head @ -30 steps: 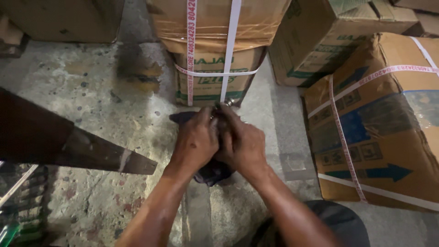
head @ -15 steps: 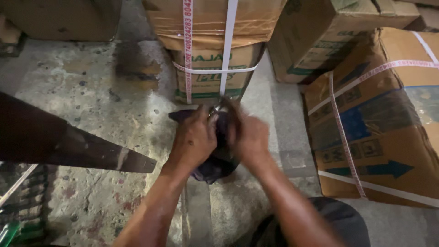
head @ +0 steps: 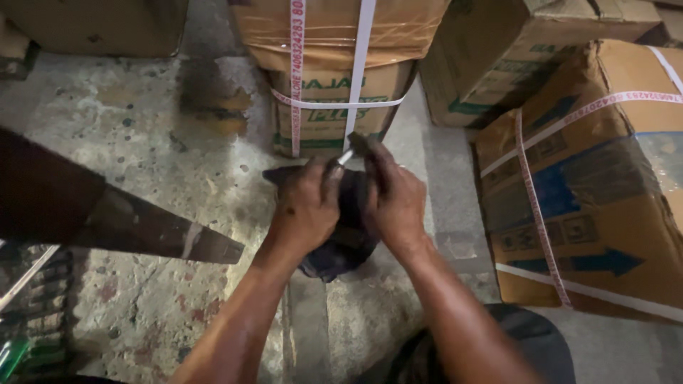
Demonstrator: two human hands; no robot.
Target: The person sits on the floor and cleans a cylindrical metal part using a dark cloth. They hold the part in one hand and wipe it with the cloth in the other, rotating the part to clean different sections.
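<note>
As fingers curl, hands [head: 348,203] pinch strap [head: 346,156].

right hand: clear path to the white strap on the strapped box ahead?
Probably yes. The right hand is up by the strap end, and the white strap runs up the box just beyond, nothing between. Both hands hold a dark object.

Strapped cardboard cartons on the floor

Centre carton stack [head: 334,78]: brown, white strap, red-printed tape. Right carton [head: 590,185]: brown with blue panel and arrow, taped. Plain carton [head: 512,50] behind; another carton [head: 99,25] top left.
</note>
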